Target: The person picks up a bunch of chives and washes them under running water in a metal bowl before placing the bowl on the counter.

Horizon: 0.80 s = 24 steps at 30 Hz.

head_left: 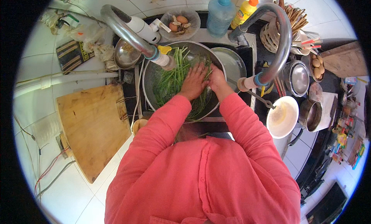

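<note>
A large metal basin (147, 87) sits in the sink before me, holding long thin green stalks (174, 76) in water. Back up and fingers slightly spread, my left hand (195, 81) lies flat on the greens right of the basin's middle. My right hand (217, 79) is beside it at the basin's right side, its fingers curled around some green strands. Its fingertips are partly hidden. Over the basin's left part hangs the wrapped spout of a curved metal faucet (130, 29). More strands (200, 108) lie below my wrists.
A second curved faucet (285, 35) arches at the right, above a pale basin (232, 61). A white bowl (282, 116), a small pot (311, 116) and a metal bowl (300, 77) stand on the right counter. A wooden board (94, 125) leans at left. Behind are a blue jug (221, 16) and a bowl with eggs (192, 31).
</note>
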Each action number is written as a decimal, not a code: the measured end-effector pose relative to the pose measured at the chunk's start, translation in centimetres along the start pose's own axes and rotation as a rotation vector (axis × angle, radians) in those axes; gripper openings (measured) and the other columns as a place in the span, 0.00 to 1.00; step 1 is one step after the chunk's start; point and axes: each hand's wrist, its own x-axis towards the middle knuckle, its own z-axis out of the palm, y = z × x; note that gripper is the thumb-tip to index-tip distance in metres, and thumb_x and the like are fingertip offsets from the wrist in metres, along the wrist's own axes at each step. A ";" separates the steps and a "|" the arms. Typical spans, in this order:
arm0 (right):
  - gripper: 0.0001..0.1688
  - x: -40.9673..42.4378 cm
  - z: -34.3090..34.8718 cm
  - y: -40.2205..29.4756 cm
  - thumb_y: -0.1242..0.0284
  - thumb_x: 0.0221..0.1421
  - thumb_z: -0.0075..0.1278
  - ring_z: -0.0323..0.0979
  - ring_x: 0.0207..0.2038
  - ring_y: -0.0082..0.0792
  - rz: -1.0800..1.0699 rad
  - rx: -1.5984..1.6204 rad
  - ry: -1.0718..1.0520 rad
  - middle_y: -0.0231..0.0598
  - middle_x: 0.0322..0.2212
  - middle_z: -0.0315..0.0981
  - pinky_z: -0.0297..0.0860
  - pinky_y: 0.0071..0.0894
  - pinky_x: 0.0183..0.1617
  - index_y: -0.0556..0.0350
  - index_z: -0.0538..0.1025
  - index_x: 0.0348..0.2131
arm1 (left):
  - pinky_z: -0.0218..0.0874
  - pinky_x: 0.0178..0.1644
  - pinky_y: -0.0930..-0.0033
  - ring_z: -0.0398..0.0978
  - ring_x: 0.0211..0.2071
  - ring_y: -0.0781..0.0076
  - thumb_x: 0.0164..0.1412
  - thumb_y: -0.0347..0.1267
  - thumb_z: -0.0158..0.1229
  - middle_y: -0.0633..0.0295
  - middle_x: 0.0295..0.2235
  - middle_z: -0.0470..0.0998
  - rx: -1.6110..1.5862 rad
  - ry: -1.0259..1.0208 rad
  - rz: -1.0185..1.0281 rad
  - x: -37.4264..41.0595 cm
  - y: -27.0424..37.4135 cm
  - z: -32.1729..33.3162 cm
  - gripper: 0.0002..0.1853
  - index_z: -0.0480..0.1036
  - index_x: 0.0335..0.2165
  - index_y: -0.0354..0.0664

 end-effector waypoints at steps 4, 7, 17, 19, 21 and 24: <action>0.17 -1.1 1.1 -0.4 0.60 0.56 0.38 0.68 0.34 0.32 0.058 -0.103 0.151 0.36 0.32 0.71 0.64 0.34 0.37 0.50 0.71 0.37 | 0.38 0.60 0.49 0.44 0.60 0.52 0.56 0.47 0.46 0.52 0.58 0.50 -0.010 -0.030 -0.157 -0.1 -1.0 -0.3 0.31 0.55 0.56 0.50; 0.17 0.9 0.0 0.6 0.62 0.57 0.37 0.68 0.36 0.33 -0.084 -0.018 0.075 0.36 0.37 0.71 0.64 0.36 0.39 0.52 0.70 0.41 | 0.39 0.60 0.49 0.44 0.60 0.52 0.56 0.47 0.46 0.52 0.59 0.48 0.158 -0.122 -0.055 0.1 -0.5 -0.4 0.31 0.55 0.56 0.51; 0.18 -3.1 2.3 -0.1 0.63 0.57 0.37 0.65 0.31 0.33 -0.026 -0.106 0.076 0.36 0.33 0.69 0.62 0.34 0.37 0.53 0.69 0.41 | 0.37 0.60 0.50 0.43 0.61 0.56 0.55 0.37 0.50 0.56 0.59 0.49 -0.130 -0.120 -0.011 -0.9 0.3 -0.8 0.31 0.52 0.56 0.45; 0.13 -2.6 1.1 0.5 0.68 0.52 0.41 0.62 0.28 0.31 -0.057 -0.183 0.093 0.34 0.27 0.67 0.59 0.32 0.34 0.56 0.71 0.35 | 0.37 0.60 0.49 0.43 0.61 0.60 0.56 0.34 0.47 0.57 0.58 0.52 -0.046 -0.118 -0.082 -0.7 -0.6 -2.0 0.29 0.53 0.55 0.44; 0.15 -2.4 0.8 0.9 0.72 0.48 0.44 0.62 0.32 0.32 -0.122 -0.300 0.189 0.38 0.29 0.68 0.59 0.29 0.38 0.63 0.70 0.36 | 0.38 0.60 0.48 0.44 0.61 0.62 0.55 0.33 0.46 0.57 0.57 0.54 0.048 -0.057 -0.115 -0.7 -1.0 -2.0 0.28 0.54 0.55 0.44; 0.13 -2.2 0.7 1.8 0.76 0.43 0.47 0.62 0.31 0.32 -0.260 -0.193 0.140 0.37 0.28 0.68 0.59 0.29 0.38 0.64 0.71 0.33 | 0.51 0.54 0.55 0.59 0.52 0.56 0.50 0.24 0.46 0.52 0.46 0.67 -0.231 0.069 -0.049 -0.5 -0.5 -4.5 0.21 0.65 0.46 0.38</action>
